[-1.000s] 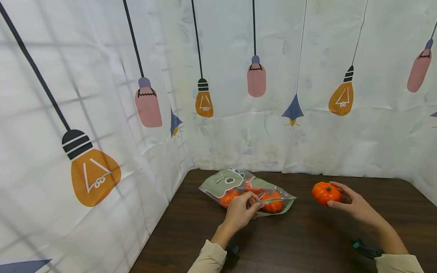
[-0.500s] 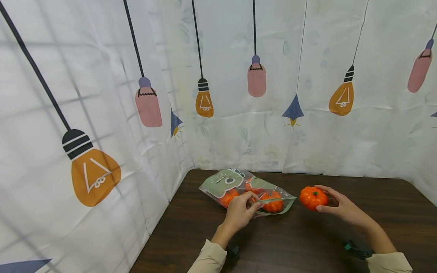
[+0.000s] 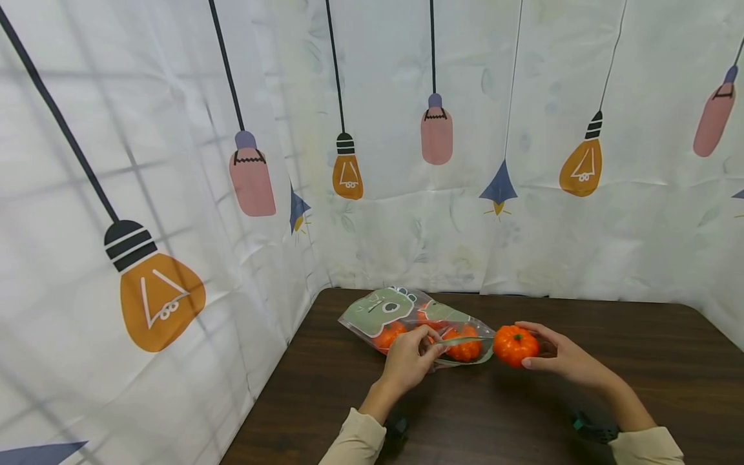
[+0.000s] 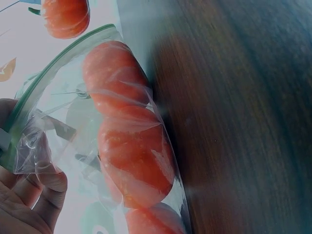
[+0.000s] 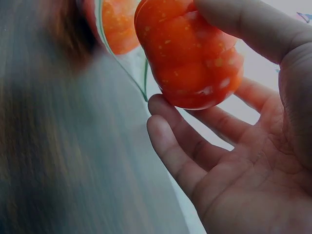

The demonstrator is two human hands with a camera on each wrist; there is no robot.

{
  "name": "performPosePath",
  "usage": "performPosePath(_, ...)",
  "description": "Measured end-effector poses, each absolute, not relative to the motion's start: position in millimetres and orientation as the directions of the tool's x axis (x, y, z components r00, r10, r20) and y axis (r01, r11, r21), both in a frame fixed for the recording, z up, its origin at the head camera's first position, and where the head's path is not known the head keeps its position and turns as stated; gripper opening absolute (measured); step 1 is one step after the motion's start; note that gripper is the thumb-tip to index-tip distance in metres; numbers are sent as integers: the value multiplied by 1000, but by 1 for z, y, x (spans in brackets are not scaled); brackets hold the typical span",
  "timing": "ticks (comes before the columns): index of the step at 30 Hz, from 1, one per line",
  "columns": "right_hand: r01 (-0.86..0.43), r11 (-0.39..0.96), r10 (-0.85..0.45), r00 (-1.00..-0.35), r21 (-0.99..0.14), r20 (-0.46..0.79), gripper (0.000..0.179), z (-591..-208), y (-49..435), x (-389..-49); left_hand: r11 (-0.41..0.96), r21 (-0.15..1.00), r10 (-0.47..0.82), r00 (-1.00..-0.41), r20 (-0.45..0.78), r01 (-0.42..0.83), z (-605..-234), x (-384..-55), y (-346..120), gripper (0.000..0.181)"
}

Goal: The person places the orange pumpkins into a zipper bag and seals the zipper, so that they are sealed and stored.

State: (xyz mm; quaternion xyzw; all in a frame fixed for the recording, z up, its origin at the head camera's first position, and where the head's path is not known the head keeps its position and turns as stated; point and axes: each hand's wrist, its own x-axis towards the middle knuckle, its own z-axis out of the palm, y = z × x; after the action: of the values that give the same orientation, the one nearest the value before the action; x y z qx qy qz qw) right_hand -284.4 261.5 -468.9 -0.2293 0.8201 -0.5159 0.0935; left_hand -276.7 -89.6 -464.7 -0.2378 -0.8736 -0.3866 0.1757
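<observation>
On the table's far left part lies a clear zip bag (image 3: 391, 309) printed with a green cartoon animal. Several orange pumpkins (image 4: 136, 156) show through its film. My left hand (image 3: 403, 361) pinches the bag's green-edged rim between thumb and fingers, and the left wrist view shows the mouth bowed apart. My right hand (image 3: 572, 361) holds another small orange pumpkin (image 3: 515, 347) with a green stem, just right of the bag's open end. Thumb and fingertips grip it in the right wrist view, where the little finger (image 5: 163, 136) stays off it. Whether pumpkin and bag rim touch, I cannot tell.
The dark wooden table (image 3: 465, 426) has rounded far corners. A white curtain (image 3: 395, 252) printed with hanging lamps stands behind it and along its left side. A dark wrist strap (image 3: 593, 429) shows under the right forearm.
My right hand has carried the pumpkin leftward and slightly nearer, from well right of the bag to its open end. The left hand and the bag have stayed put.
</observation>
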Motion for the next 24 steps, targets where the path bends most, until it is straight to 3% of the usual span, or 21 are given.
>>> performPosePath(24, -314, 329, -597, -800, -890, 61, 67, -482, 229, -288, 583, 594, 271, -822, 502, 555, -461, -274, -88, 9)
